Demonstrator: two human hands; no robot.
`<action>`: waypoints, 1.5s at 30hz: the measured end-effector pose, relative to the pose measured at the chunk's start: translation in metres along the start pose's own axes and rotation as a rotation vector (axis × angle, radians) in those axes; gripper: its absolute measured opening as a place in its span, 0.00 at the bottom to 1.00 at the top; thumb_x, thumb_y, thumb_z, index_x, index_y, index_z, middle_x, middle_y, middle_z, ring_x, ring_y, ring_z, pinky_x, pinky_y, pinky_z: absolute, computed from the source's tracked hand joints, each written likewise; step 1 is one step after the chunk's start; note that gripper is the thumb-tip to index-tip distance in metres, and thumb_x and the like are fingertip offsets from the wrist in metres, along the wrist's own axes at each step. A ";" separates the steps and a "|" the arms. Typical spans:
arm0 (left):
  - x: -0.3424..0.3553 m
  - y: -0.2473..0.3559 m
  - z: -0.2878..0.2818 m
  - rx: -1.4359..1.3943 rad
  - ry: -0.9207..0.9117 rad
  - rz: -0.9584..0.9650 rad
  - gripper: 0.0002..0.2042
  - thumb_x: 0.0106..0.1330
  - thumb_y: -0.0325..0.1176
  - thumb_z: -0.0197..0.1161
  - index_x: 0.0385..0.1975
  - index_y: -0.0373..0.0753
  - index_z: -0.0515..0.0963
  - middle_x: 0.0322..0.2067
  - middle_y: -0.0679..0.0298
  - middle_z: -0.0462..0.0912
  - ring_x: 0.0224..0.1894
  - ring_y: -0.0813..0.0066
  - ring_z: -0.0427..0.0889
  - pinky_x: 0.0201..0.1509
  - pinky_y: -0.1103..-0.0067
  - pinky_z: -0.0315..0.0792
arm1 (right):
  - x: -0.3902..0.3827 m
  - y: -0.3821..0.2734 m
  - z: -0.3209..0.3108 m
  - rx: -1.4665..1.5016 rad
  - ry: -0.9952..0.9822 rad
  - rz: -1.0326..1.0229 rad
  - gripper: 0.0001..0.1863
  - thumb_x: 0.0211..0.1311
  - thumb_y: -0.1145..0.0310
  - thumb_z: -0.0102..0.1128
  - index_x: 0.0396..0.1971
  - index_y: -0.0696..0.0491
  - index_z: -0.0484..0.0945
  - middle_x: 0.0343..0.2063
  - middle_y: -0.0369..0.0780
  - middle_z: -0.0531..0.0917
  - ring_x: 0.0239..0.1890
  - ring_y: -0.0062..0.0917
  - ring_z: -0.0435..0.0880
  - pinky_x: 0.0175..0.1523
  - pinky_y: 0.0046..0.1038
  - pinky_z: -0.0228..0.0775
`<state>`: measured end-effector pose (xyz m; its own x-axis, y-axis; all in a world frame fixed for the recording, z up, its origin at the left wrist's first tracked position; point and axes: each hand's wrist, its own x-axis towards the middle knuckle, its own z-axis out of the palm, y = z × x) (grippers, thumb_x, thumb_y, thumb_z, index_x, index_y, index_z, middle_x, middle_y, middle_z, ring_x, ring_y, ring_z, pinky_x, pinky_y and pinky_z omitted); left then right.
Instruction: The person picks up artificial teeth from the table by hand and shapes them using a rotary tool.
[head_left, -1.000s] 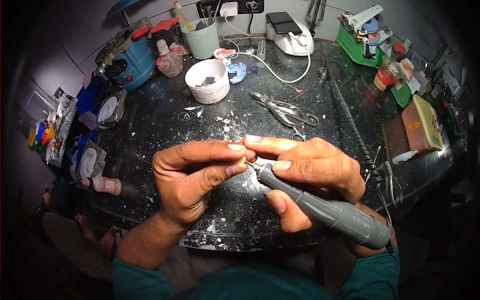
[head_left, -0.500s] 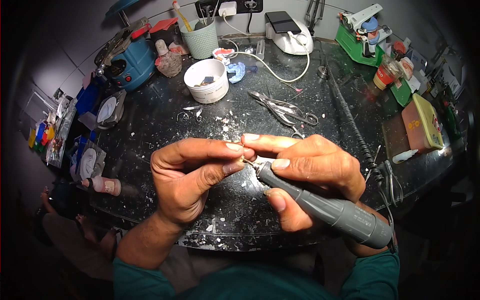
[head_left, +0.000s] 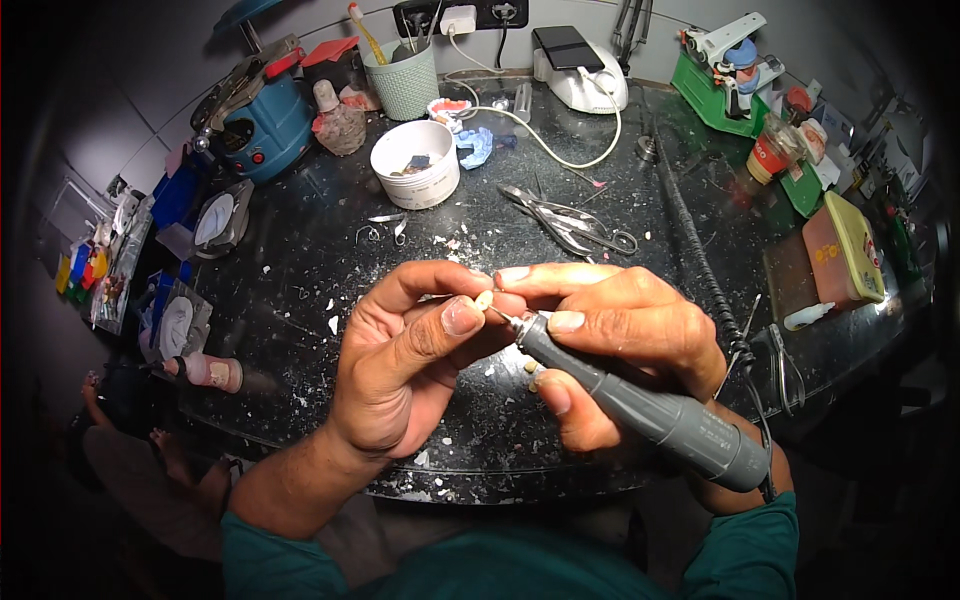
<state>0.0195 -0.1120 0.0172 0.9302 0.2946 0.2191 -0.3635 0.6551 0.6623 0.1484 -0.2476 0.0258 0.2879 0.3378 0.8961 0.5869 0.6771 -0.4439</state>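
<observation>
My left hand [head_left: 410,350] pinches a small cream, tooth-like piece [head_left: 484,299] between thumb and fingers at the centre. My right hand [head_left: 630,340] grips a grey rotary handpiece [head_left: 660,418] with a cord, its thin bit angled toward the piece. The bit's end is at or just beside the piece; I cannot tell if it touches. My two hands' fingertips meet or nearly meet. Beyond them lie metal scissor-like tools [head_left: 560,222], a white tub [head_left: 413,185] and small scissors [head_left: 385,222] on the black worktop [head_left: 300,400], which is speckled with white debris.
Blue machine [head_left: 260,140], pink bottle [head_left: 212,372] and trays [head_left: 175,320] at left; pen cup [head_left: 402,85], phone [head_left: 560,45] and white device [head_left: 590,92] behind; green bin [head_left: 710,100] and food-type container [head_left: 840,250] at right. Another person [head_left: 170,480] is at lower left.
My left hand has moved a little up and right and turned, so the cream piece now shows above the thumb. My right hand and the handpiece have shifted slightly upward.
</observation>
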 end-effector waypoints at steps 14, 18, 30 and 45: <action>-0.001 -0.001 -0.002 -0.081 -0.003 -0.044 0.11 0.74 0.25 0.56 0.54 0.35 0.75 0.47 0.50 0.86 0.53 0.63 0.85 0.61 0.69 0.80 | -0.001 0.000 0.000 -0.048 -0.047 -0.013 0.22 0.42 0.84 0.74 0.41 0.59 0.80 0.35 0.46 0.86 0.43 0.43 0.89 0.48 0.37 0.84; -0.001 -0.002 -0.001 -0.095 -0.006 -0.038 0.16 0.74 0.24 0.56 0.60 0.34 0.74 0.48 0.50 0.86 0.53 0.63 0.85 0.61 0.69 0.79 | -0.001 -0.001 -0.001 -0.039 -0.035 0.004 0.22 0.42 0.85 0.74 0.41 0.59 0.80 0.35 0.47 0.86 0.44 0.42 0.89 0.48 0.37 0.84; -0.002 0.000 0.002 -0.023 0.002 -0.016 0.15 0.73 0.23 0.57 0.57 0.32 0.77 0.47 0.49 0.86 0.53 0.63 0.85 0.61 0.70 0.79 | 0.001 0.003 -0.002 -0.026 -0.048 -0.020 0.21 0.41 0.85 0.74 0.39 0.61 0.79 0.32 0.47 0.86 0.42 0.41 0.90 0.48 0.38 0.84; 0.029 0.058 -0.017 0.716 0.067 0.246 0.12 0.68 0.25 0.64 0.49 0.29 0.80 0.42 0.53 0.87 0.45 0.70 0.87 0.57 0.75 0.80 | 0.008 0.003 -0.019 -0.296 -0.067 0.108 0.15 0.59 0.76 0.65 0.44 0.58 0.71 0.40 0.50 0.84 0.46 0.34 0.85 0.56 0.36 0.76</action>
<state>0.0250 -0.0535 0.0497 0.8132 0.4306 0.3915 -0.4165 -0.0393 0.9083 0.1672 -0.2554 0.0318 0.3162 0.4460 0.8373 0.7529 0.4190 -0.5075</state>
